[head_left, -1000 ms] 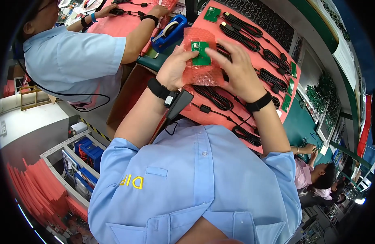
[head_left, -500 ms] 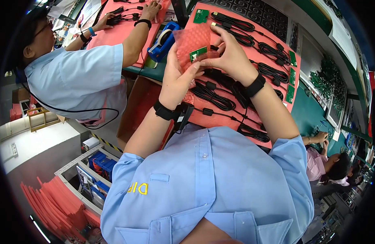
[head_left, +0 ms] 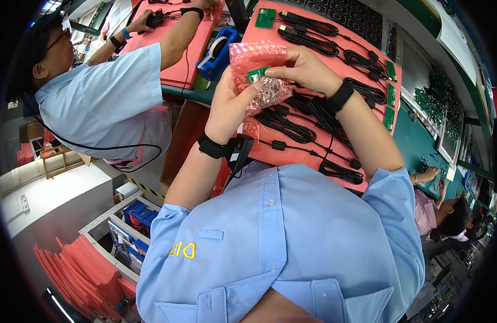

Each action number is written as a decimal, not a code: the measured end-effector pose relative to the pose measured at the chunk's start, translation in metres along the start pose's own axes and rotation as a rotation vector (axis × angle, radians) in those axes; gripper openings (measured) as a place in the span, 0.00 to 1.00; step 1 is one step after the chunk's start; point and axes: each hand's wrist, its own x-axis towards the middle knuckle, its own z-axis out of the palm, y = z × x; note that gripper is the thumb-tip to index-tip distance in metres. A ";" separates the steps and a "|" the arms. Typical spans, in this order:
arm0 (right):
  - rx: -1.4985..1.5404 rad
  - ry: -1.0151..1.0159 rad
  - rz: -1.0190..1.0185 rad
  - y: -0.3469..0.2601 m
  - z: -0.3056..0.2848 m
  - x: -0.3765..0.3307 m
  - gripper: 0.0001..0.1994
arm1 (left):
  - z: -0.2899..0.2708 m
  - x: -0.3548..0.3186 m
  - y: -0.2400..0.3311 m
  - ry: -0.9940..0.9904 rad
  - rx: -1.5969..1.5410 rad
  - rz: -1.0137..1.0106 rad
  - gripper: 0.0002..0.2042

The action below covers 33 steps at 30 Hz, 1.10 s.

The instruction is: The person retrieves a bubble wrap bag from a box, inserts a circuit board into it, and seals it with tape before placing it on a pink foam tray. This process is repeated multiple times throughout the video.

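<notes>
Both my hands hold a clear bubble-wrap bag [head_left: 258, 53] above the pink mat. On it, between my thumbs, lies a small green circuit board [head_left: 255, 76] with a white part. My left hand [head_left: 230, 102] is closed on the bag's left side, its thumb just below the board. My right hand [head_left: 308, 71] pinches the right side, its thumb tip at the board's right end. Crumpled bubble wrap bunches below the board. My fingers behind the bag are hidden. Underneath and to the right lie coiled black cables [head_left: 286, 125].
More green boards [head_left: 266, 18] and cable coils [head_left: 308, 42] lie on the pink mat [head_left: 259, 35]. A blue tape dispenser [head_left: 218, 53] stands left of my hands. A co-worker [head_left: 103, 86] handles cables at the left. An open cardboard box [head_left: 185, 137] sits below the table edge.
My right hand has come down and its thumb now touches the board. The bubble wrap is bunched below the board. The co-worker's arms at the left have shifted.
</notes>
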 end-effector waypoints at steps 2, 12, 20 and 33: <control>-0.168 -0.058 -0.113 0.002 -0.003 -0.001 0.08 | -0.009 0.000 -0.005 -0.015 -0.009 -0.008 0.16; -0.370 -0.098 -0.221 -0.003 -0.003 -0.008 0.13 | -0.014 -0.003 0.014 -0.038 -0.615 -0.410 0.09; -0.559 0.026 -0.175 -0.010 0.001 -0.032 0.16 | -0.008 0.013 -0.015 -0.050 -0.120 -0.377 0.09; -0.460 1.374 0.226 0.056 -0.174 -0.362 0.11 | -0.018 0.038 -0.022 0.033 0.122 -0.314 0.13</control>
